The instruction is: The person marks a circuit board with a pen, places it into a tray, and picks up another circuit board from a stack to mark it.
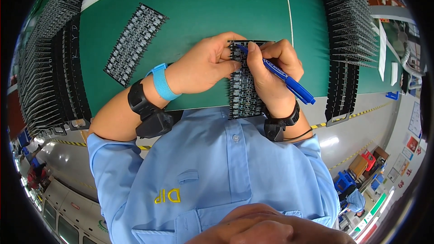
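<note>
- The right hand [273,70] is curled shut around a blue pen [285,77]. The tip of the pen touches the top of a black board [243,91].
- The left hand [205,65] is partly closed. Its thumb and fingers pinch the left edge of the board, near the top, to hold it.
- The board is long and thin, with rows of tiny parts on it. It lies on the green mat [194,13], between the two hands. Its bottom end sticks out over the mat's near edge, close to the blue shirt [217,171].
- To do this well, I think the left hand should hold the board tight so it does not slide. The pen should press softly and make a small, neat mark on one spot only, not on the tiny parts next to it.
- The left wrist has a blue band [162,82] and a black strap. The right wrist has a black strap too.
- Left of the board, well apart, lies a second board [134,43] on the mat, tilted.
- Far left of the board stands a long stack [49,58] of black boards.
- Far right of the board stands another such row [350,31].
</note>
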`<control>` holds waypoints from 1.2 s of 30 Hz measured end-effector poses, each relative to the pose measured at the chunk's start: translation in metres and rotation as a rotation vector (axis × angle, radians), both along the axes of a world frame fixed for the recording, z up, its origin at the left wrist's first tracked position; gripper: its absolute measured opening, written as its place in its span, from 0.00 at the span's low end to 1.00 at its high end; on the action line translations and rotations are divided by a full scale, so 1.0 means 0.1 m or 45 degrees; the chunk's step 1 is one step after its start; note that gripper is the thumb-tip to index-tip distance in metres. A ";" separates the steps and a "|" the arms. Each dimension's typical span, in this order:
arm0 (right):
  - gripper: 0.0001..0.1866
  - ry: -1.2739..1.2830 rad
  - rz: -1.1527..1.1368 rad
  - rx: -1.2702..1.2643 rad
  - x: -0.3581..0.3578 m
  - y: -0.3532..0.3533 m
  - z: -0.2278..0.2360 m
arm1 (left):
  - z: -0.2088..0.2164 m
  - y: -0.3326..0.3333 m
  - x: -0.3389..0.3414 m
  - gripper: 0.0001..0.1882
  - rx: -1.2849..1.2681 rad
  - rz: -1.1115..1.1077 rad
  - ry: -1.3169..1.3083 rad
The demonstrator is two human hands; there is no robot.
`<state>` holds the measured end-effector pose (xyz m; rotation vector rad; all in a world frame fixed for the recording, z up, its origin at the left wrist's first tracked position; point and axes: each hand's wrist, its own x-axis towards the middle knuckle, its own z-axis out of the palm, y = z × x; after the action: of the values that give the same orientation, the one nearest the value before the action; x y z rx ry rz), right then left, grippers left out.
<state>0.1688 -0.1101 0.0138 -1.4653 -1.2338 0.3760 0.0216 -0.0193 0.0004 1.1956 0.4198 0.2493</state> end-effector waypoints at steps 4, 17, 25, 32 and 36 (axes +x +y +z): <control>0.17 0.014 -0.003 -0.004 0.00 0.00 0.00 | 0.04 0.04 -0.01 0.23 0.022 -0.060 0.037; 0.14 0.353 0.008 -0.055 0.00 -0.09 0.12 | -0.02 0.00 0.02 0.26 -0.062 -0.001 0.016; 0.15 0.161 0.038 -0.081 0.03 -0.18 0.06 | -0.01 0.06 -0.01 0.25 -0.125 -0.100 0.036; 0.16 0.021 0.003 -0.021 0.00 -0.15 0.01 | -0.01 0.05 -0.01 0.26 -0.162 -0.104 -0.016; 0.16 0.010 -0.013 -0.017 0.00 -0.14 0.00 | 0.01 0.05 -0.01 0.26 -0.192 -0.085 -0.010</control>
<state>0.1687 -0.1245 0.0136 -1.4800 -1.2188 0.3838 0.0210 -0.0144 0.0010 1.0584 0.3844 0.1621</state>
